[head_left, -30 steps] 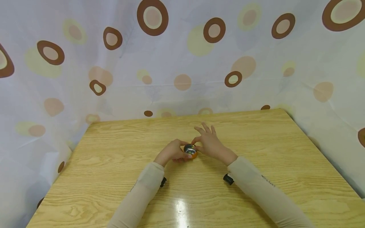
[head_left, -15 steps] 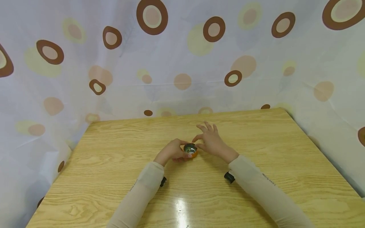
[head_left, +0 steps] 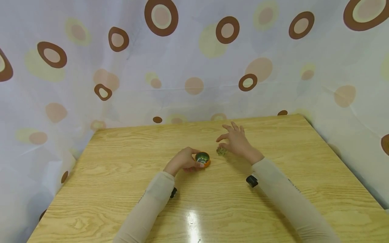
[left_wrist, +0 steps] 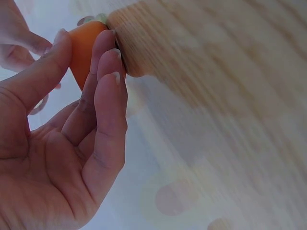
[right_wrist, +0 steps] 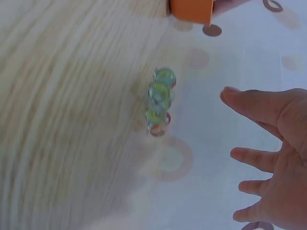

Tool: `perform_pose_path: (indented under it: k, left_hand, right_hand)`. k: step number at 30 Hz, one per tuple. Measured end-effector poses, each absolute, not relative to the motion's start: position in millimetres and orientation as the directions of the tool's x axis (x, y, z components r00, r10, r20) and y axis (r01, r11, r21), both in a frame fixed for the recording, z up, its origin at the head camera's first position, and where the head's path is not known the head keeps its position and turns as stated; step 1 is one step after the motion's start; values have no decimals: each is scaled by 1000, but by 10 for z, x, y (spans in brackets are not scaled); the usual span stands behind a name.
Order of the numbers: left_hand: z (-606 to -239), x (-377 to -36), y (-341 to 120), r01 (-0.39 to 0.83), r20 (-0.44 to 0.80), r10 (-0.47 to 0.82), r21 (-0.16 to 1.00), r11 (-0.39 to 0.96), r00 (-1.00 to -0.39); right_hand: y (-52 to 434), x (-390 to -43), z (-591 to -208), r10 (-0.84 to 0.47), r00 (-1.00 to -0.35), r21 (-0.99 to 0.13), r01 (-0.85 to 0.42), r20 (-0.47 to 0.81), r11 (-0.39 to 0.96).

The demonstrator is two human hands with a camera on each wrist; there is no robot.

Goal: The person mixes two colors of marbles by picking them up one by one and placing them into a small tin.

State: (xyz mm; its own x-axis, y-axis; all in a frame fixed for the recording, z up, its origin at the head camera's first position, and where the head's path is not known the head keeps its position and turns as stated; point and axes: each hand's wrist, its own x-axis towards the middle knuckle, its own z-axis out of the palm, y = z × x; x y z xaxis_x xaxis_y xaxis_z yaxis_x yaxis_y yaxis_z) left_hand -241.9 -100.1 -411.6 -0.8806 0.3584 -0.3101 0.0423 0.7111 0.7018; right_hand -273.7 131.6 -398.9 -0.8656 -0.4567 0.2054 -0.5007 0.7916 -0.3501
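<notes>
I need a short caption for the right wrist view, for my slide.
Open right hand hovering beside a small cluster of glass marbles on the wooden table, orange cup at the frame's top.

One orange cup, about four glass marbles, one wooden table

The head camera looks forward and down from above the near edge of the table, taking in the whole top and the curtain behind. Each wrist camera sits very close, low over the tabletop. All three views share the orange cup near the table's middle.
</notes>
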Motion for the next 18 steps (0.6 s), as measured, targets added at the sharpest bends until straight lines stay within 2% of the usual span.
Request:
perform_pose_path:
  k: [18]
  left_hand:
    - [-4109, -2398, -1006, 38, -306, 347, 699, 714, -886]
  right_hand:
    - [1540, -2870, -4122, -393, -909, -343, -417, 141, 842]
